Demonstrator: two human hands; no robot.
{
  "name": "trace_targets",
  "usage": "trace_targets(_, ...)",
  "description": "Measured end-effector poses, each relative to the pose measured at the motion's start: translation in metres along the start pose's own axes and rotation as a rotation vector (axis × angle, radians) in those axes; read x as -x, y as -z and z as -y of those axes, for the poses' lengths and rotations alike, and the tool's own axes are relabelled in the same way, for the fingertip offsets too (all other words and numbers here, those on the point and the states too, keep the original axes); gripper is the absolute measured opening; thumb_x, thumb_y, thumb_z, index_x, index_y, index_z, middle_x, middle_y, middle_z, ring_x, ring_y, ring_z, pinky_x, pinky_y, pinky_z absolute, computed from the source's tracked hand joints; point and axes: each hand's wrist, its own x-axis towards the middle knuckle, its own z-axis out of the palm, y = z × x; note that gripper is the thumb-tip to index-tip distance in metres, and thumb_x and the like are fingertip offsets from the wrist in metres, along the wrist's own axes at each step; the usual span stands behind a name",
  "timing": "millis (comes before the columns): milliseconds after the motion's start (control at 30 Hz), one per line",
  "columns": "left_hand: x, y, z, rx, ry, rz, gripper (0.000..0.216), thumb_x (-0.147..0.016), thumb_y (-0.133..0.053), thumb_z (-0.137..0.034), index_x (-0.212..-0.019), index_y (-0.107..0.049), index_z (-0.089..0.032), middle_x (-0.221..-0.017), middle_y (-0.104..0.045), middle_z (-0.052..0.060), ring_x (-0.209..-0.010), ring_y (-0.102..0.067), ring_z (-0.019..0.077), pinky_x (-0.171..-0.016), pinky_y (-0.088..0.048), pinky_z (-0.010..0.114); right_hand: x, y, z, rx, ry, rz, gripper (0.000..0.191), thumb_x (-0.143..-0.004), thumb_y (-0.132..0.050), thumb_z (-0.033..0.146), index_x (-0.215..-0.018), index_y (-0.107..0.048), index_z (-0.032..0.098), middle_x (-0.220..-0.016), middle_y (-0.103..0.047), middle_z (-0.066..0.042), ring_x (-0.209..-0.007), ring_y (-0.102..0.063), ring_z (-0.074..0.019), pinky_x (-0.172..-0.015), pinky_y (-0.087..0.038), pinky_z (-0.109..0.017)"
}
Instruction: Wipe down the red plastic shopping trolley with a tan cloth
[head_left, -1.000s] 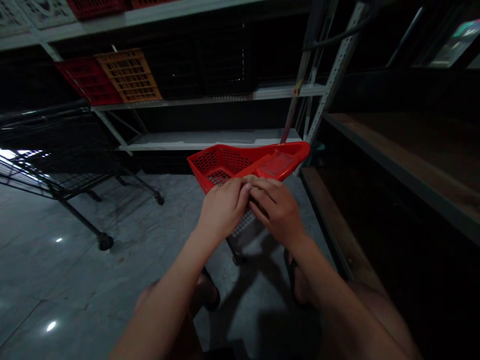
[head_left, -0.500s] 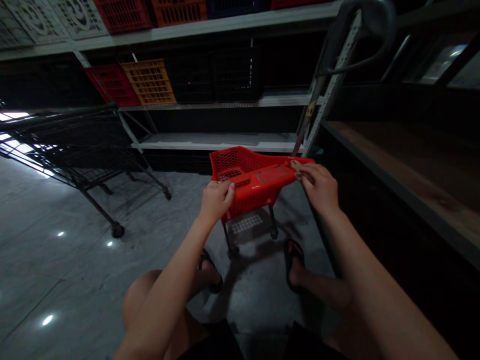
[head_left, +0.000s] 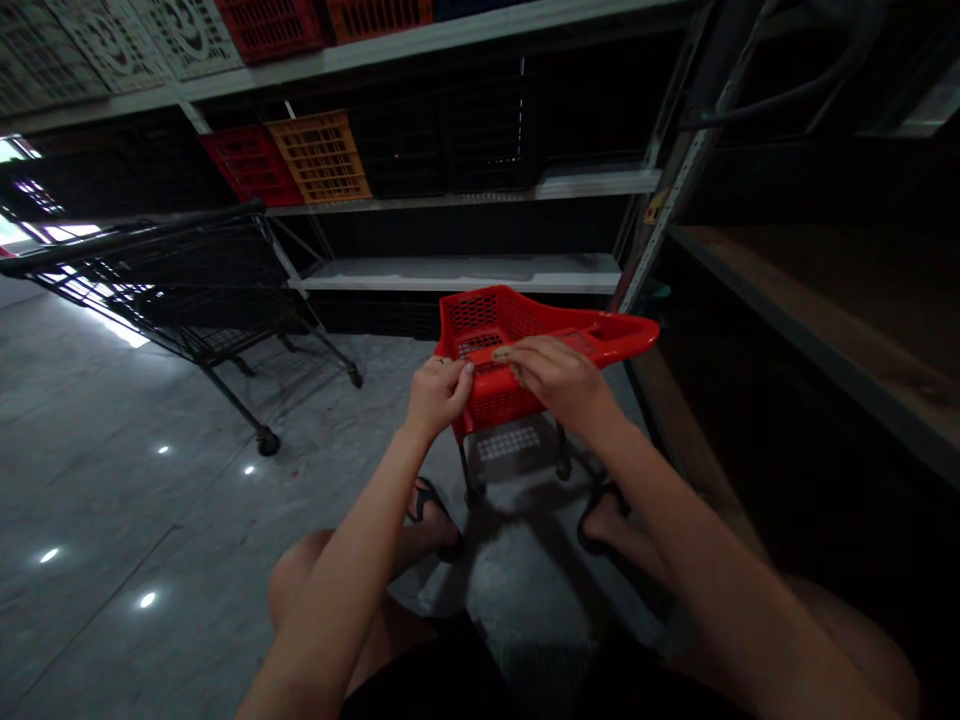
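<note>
1. The right hand (head_left: 562, 385) has swept left from the right end of the red cart (head_left: 501, 408), stopping just beside the left hand (head_left: 437, 397).
2. It pinches a small tan piece (head_left: 503, 354), probably cloth; work seems now centred there.
3. The left hand remains clamped on the cart's near left rim.
4. The cart stands between the feet (head_left: 433, 512) and far shelf (head_left: 465, 272).

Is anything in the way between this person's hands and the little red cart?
The right hand pinches a small tan item, perhaps a cloth, which lies between it and the red cart. Nothing visible separates the left hand from the cart's edge.
</note>
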Motion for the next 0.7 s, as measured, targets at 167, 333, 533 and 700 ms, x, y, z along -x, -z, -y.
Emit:
trace_targets(167, 0.008, -0.003, -0.005, 0.039, -0.038, -0.167, 0.052, -0.111, -0.042, -0.033, -0.065, -0.064, -0.023, -0.059, -0.060, 0.003, -0.062, -0.057, 0.0180, -0.070, -0.045, 0.033, 0.024, 0.052, -0.083, 0.076, -0.271, 0.000, 0.028, -0.096, -0.059, 0.012, -0.105, -0.083, 0.022, -0.110, -0.081, -0.008, -0.102, -0.076, -0.0255, -0.092, -0.061, -0.039)
trace_targets(333, 0.011, -0.005, -0.009, 0.070, -0.070, -0.236, 0.046, -0.108, -0.047, -0.029, -0.064, -0.062, -0.022, -0.057, -0.057, 0.001, -0.058, -0.054, 0.0168, -0.067, -0.043, 0.033, 0.011, 0.029, -0.029, -0.060, -0.219, -0.001, 0.036, -0.096, -0.054, 0.008, -0.111, -0.083, 0.022, -0.115, -0.081, -0.008, -0.110, -0.075, -0.0250, -0.101, -0.059, -0.041)
trace_targets(533, 0.012, 0.010, -0.003, 0.061, -0.056, -0.120, 0.044, -0.107, -0.045, -0.029, -0.067, -0.061, -0.023, -0.060, -0.059, 0.002, -0.062, -0.056, 0.0175, -0.067, -0.044, 0.032, -0.029, -0.017, 0.063, -0.036, -0.065, 0.245, 0.030, -0.105, -0.052, 0.012, -0.117, -0.079, 0.018, -0.120, -0.078, -0.012, -0.110, -0.072, -0.0233, -0.095, -0.058, -0.034)
trace_targets(700, 0.018, 0.019, 0.006, 0.107, -0.077, -0.110, 0.046, -0.108, -0.043, -0.030, -0.065, -0.059, -0.023, -0.059, -0.060, 0.001, -0.058, -0.056, 0.0168, -0.068, -0.046, 0.033, 0.008, 0.021, -0.006, 0.018, -0.099, 0.027, 0.028, -0.107, -0.054, 0.017, -0.122, -0.078, 0.019, -0.116, -0.079, -0.011, -0.109, -0.074, -0.0240, -0.099, -0.059, -0.038)
